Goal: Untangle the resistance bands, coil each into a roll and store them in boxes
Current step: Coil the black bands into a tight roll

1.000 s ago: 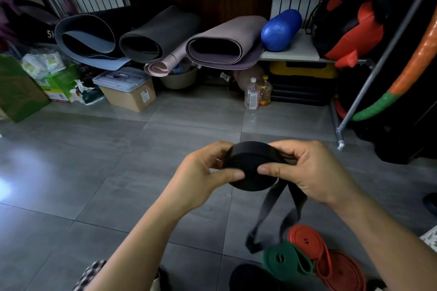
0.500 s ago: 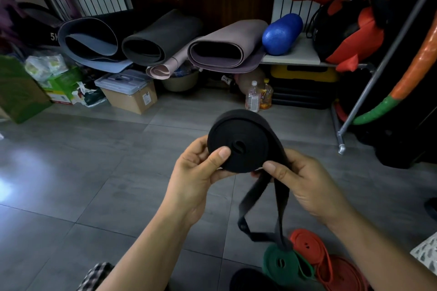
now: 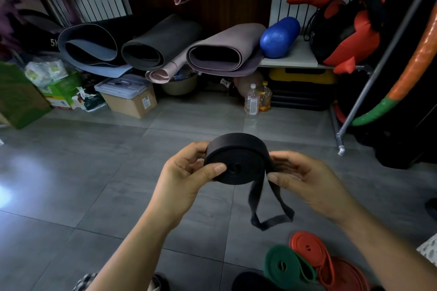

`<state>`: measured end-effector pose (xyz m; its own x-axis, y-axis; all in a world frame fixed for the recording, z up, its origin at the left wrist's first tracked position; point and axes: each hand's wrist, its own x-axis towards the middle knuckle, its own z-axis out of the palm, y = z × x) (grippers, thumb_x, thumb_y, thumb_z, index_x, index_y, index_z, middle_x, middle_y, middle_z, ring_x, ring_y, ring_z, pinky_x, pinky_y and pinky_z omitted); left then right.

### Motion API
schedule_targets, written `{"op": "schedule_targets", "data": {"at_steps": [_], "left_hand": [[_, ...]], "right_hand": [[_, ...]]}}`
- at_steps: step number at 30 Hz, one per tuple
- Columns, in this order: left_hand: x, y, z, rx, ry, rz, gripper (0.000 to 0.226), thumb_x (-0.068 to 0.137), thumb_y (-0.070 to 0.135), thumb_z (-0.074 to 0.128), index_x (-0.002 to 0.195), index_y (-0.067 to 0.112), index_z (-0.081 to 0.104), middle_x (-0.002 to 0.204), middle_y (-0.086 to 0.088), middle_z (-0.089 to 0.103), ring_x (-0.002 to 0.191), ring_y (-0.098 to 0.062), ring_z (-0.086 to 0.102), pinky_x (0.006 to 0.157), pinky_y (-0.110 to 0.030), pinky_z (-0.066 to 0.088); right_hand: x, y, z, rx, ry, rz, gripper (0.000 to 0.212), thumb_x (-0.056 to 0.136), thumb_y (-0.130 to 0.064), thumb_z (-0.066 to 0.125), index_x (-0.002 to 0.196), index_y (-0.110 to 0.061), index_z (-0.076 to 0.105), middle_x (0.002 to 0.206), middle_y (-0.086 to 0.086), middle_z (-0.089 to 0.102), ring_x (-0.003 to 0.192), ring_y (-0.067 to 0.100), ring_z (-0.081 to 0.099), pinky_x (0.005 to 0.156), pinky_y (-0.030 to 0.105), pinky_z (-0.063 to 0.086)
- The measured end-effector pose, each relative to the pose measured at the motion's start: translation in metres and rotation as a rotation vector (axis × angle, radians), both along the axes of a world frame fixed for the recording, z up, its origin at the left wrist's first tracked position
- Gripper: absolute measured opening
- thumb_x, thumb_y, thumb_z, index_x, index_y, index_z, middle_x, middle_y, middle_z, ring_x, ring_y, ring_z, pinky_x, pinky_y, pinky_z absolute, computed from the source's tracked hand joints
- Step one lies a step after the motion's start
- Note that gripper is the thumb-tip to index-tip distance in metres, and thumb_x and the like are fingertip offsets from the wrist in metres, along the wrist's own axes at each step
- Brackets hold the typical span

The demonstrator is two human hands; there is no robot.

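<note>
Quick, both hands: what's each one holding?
Left hand: closed on the black band roll.
Right hand: pinching the roll's loose tail.

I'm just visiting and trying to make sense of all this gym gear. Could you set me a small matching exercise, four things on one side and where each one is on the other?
Things:
1. black band roll
2. green band roll
3. blue foam roller
4. two plastic bottles

Places:
A. on the pale shelf at the back
B. held up between both hands
C. standing on the floor below the shelf
D. lying on the floor tiles beside a red roll, at lower right

Pairs: 1-B, 2-D, 3-A, 4-C
</note>
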<state>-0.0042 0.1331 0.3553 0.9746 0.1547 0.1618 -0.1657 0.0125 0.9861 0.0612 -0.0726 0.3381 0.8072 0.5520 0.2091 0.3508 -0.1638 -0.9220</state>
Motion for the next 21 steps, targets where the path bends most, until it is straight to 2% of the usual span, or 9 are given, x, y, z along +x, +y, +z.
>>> {"op": "schedule_targets", "data": {"at_steps": [2,5,8,11,15,16,19,21], "left_hand": [[0.000,0.000,0.001,-0.038,0.004,-0.004,0.026,0.064,0.013,0.065,0.089,0.016,0.065,0.085,0.001,0.071,0.080,-0.015,0.068,0.069,-0.023,0.055],[0.000,0.000,0.004,-0.074,0.006,0.008,0.026,0.064,0.014,0.064,0.090,0.016,0.064,0.086,0.002,0.072,0.081,-0.014,0.069,0.067,-0.022,0.055],[0.000,-0.003,0.005,-0.127,0.000,0.011,0.027,0.064,0.014,0.064,0.090,0.016,0.065,0.085,0.001,0.072,0.081,-0.015,0.069,0.067,-0.023,0.055],[-0.001,-0.016,0.000,-0.184,0.006,0.003,0.028,0.065,0.013,0.064,0.092,0.010,0.062,0.084,-0.002,0.072,0.082,-0.018,0.069,0.068,-0.027,0.056],[-0.003,-0.028,-0.011,-0.290,0.098,-0.020,0.027,0.070,0.011,0.064,0.096,0.008,0.058,0.088,-0.004,0.072,0.087,-0.020,0.069,0.070,-0.028,0.057],[-0.003,-0.026,-0.010,-0.198,0.109,-0.027,0.028,0.073,0.008,0.064,0.100,0.012,0.057,0.091,-0.001,0.072,0.089,-0.017,0.068,0.071,-0.025,0.056],[0.000,-0.017,-0.003,0.302,0.045,-0.088,0.049,0.077,0.013,0.067,0.116,0.035,0.048,0.108,0.016,0.062,0.100,0.002,0.059,0.082,-0.015,0.050],[0.002,-0.017,0.003,0.354,-0.014,-0.083,0.040,0.078,0.018,0.066,0.111,0.037,0.053,0.100,0.018,0.064,0.095,0.004,0.059,0.079,-0.012,0.048]], "right_hand": [[0.001,0.001,-0.003,0.056,0.011,-0.003,0.045,0.060,-0.063,0.069,0.103,-0.050,0.062,0.105,-0.012,0.068,0.100,0.007,0.063,0.092,0.022,0.048],[0.003,0.001,0.000,0.094,-0.015,0.005,0.048,0.059,-0.064,0.068,0.104,-0.049,0.062,0.101,-0.008,0.061,0.097,0.012,0.060,0.090,0.019,0.046],[0.000,0.004,0.004,0.174,0.037,0.068,0.036,0.066,-0.047,0.072,0.100,-0.038,0.066,0.102,-0.009,0.066,0.100,0.011,0.062,0.087,0.020,0.048],[-0.010,0.014,0.009,0.292,0.150,0.081,0.031,0.072,-0.019,0.061,0.103,-0.024,0.061,0.097,-0.016,0.070,0.095,0.001,0.064,0.077,0.011,0.048],[-0.010,0.018,0.010,0.265,0.120,-0.013,0.026,0.073,-0.022,0.057,0.098,-0.029,0.061,0.092,-0.019,0.071,0.091,-0.001,0.065,0.075,0.009,0.048],[-0.008,0.016,0.011,0.236,0.122,-0.011,0.025,0.072,-0.023,0.058,0.096,-0.029,0.062,0.092,-0.018,0.071,0.090,0.000,0.066,0.075,0.010,0.048],[-0.007,0.015,0.012,0.092,0.086,0.037,0.025,0.071,-0.029,0.060,0.096,-0.029,0.064,0.094,-0.008,0.072,0.087,0.006,0.068,0.077,0.018,0.053],[-0.010,0.019,0.012,0.053,0.084,0.062,0.026,0.071,-0.031,0.061,0.096,-0.026,0.065,0.093,-0.002,0.072,0.086,0.008,0.068,0.078,0.021,0.054]]}}
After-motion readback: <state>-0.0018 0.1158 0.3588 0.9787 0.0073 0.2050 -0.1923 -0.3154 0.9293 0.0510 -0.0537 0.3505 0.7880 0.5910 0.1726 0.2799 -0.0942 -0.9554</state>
